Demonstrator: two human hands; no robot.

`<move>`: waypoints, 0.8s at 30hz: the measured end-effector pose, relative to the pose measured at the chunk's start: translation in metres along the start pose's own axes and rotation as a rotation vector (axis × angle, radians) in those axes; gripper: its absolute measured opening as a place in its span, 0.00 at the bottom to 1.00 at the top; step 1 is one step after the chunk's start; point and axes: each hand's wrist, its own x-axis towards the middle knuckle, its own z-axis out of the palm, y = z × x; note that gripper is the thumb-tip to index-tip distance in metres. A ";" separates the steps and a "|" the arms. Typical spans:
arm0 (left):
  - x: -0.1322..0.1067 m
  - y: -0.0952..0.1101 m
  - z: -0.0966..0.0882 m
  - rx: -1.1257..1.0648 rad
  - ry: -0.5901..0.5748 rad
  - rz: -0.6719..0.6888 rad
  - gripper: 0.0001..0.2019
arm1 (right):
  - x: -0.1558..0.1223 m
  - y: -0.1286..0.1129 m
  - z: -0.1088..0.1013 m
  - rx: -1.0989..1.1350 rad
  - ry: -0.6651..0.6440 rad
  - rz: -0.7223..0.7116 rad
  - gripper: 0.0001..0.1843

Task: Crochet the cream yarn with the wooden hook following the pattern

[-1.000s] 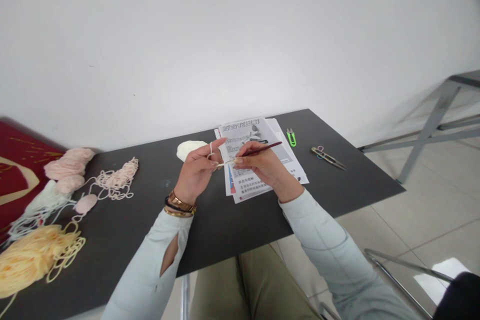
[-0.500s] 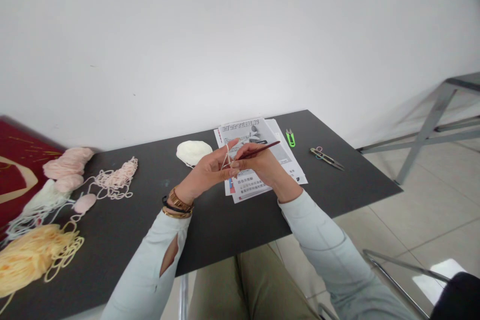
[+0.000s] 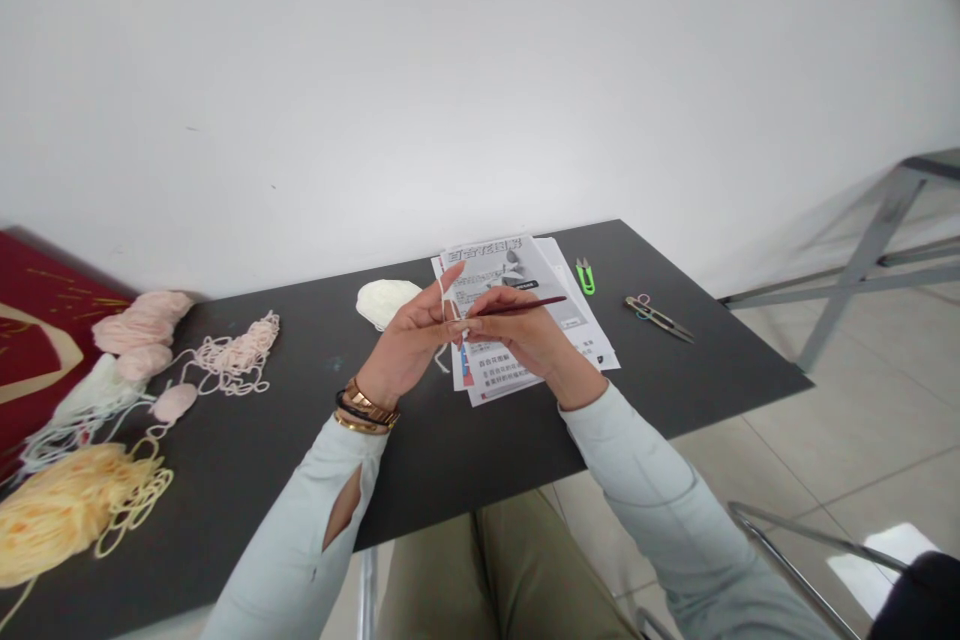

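My right hand (image 3: 519, 324) is closed around a dark red crochet hook (image 3: 538, 304), its handle end pointing right. White yarn (image 3: 444, 296) runs over the raised index finger of my left hand (image 3: 405, 345), and a short tail hangs below the fingers. Thumb and fingers of that hand pinch the yarn close to the hook's tip, which is mostly hidden by my fingertips. Just behind my left hand lies a white ball of yarn (image 3: 384, 304). Both hands are held above printed sheets (image 3: 499, 382) on the dark table (image 3: 315, 450).
At left lie pink yarn (image 3: 142, 325), loose pink strands (image 3: 240, 355), white yarn (image 3: 90, 400) and yellow yarn (image 3: 64, 510), beside a red bag or box (image 3: 30, 320). Green thread snips (image 3: 586, 278) and metal thread snips (image 3: 658, 318) lie right of the papers. A wall stands behind.
My left index finger has risen with the yarn over it, and the yarn tail now shows below. The crochet hook has turned to lie flatter. The view has shifted slightly.
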 end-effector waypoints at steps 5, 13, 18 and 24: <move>-0.002 0.003 0.003 -0.031 0.050 0.003 0.37 | 0.000 0.000 0.002 0.044 -0.013 0.037 0.09; -0.001 -0.002 0.006 -0.074 0.093 0.080 0.40 | 0.003 0.004 0.007 0.067 0.089 -0.058 0.09; -0.002 0.000 0.005 -0.105 0.089 0.048 0.39 | 0.001 0.002 0.009 0.057 0.140 -0.082 0.10; -0.001 0.001 0.003 -0.069 0.116 0.038 0.36 | 0.001 0.002 0.008 0.058 0.151 -0.113 0.09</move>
